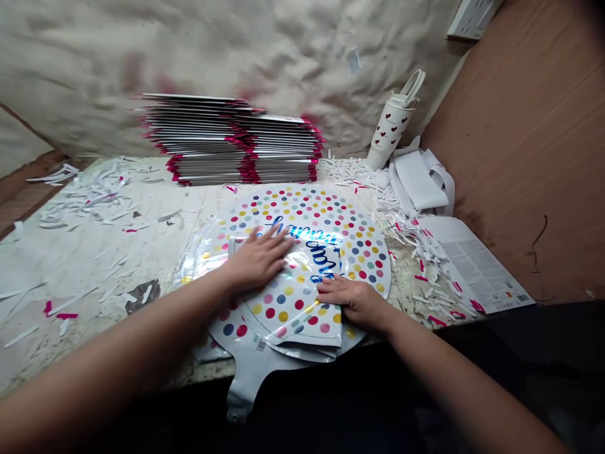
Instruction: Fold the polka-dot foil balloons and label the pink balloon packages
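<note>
Flat, uninflated foil balloons with coloured polka dots lie on the table; the large round foil balloon (363, 252) has a pale tail that hangs over the front edge. On top of it rests a folded dotted balloon (302, 309) with shiny blue script lettering. My left hand (259, 258) lies palm down on the folded balloon's left part, fingers spread. At the right edge of the fold, my right hand (354, 299) rests with its fingers stretched out over the foil. Neither hand visibly grips anything. The surfaces beneath both palms are hidden.
Behind the balloons stand two stacks of flat white packets (283, 148) with pink edges. A white tumbler (390, 132) with hearts stands at the back right, near white paper strips (420, 180) and a printed sheet (482, 265). Paper shreds (94, 195) litter the table. A wooden panel (529, 157) borders the right.
</note>
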A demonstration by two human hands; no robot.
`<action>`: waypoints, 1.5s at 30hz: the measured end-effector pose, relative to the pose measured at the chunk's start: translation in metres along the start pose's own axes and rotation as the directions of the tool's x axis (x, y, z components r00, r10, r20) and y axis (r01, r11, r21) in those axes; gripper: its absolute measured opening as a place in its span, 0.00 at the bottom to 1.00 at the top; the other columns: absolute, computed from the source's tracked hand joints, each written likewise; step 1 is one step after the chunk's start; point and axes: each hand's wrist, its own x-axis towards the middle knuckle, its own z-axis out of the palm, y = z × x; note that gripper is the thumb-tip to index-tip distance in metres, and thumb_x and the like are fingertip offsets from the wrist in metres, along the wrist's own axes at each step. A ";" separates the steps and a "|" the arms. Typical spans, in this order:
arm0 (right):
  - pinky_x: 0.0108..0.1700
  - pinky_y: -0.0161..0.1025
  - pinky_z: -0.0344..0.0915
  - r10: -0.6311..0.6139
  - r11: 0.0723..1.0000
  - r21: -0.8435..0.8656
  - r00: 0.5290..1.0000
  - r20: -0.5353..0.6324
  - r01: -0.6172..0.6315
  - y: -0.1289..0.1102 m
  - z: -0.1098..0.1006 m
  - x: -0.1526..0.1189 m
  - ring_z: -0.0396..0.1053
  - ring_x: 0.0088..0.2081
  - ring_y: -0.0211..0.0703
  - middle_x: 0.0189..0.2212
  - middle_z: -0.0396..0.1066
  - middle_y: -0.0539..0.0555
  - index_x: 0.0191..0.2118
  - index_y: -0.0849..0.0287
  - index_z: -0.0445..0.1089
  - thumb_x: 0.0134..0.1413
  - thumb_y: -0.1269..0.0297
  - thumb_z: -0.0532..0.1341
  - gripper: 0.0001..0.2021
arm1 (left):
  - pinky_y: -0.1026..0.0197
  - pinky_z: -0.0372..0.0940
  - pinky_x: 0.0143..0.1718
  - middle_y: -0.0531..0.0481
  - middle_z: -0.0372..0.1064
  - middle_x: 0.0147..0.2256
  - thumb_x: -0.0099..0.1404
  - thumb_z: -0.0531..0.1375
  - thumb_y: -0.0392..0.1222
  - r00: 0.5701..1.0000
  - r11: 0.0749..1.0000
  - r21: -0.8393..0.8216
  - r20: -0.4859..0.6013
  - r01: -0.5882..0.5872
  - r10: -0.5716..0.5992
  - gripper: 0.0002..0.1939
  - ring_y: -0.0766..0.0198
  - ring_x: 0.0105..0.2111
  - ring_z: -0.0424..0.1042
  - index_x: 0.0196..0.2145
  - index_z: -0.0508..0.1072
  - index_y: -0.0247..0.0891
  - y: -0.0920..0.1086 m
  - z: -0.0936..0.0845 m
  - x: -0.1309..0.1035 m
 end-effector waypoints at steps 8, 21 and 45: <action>0.57 0.49 0.59 0.013 1.000 0.015 1.000 -0.020 -0.012 -0.002 0.001 -0.001 0.65 0.52 0.42 0.48 0.70 0.54 0.47 0.54 0.71 0.47 0.81 0.54 0.22 | 0.55 0.67 0.34 0.42 0.69 0.40 0.54 0.57 0.50 0.698 0.422 -0.769 0.043 0.479 -0.715 0.29 0.56 0.36 0.72 0.52 0.63 0.35 -0.066 -0.034 -0.039; 0.57 0.46 0.60 0.029 0.998 0.056 0.999 -0.037 -0.026 -0.006 0.000 0.004 0.65 0.52 0.39 0.48 0.70 0.52 0.46 0.53 0.71 0.50 0.79 0.54 0.20 | 0.45 0.52 0.55 0.41 0.60 0.55 0.62 0.51 0.40 0.940 0.967 -0.062 -0.226 0.248 -0.255 0.23 0.50 0.56 0.56 0.55 0.62 0.38 -0.008 -0.025 0.010; 0.61 0.53 0.49 0.008 0.989 0.147 1.000 0.013 -0.010 -0.008 -0.005 -0.007 0.67 0.51 0.41 0.45 0.72 0.53 0.42 0.54 0.72 0.52 0.78 0.55 0.15 | 0.47 0.39 0.60 0.42 0.37 0.64 0.67 0.41 0.55 0.991 0.999 -0.022 0.133 -0.026 0.029 0.32 0.53 0.63 0.36 0.63 0.46 0.35 0.044 0.019 -0.004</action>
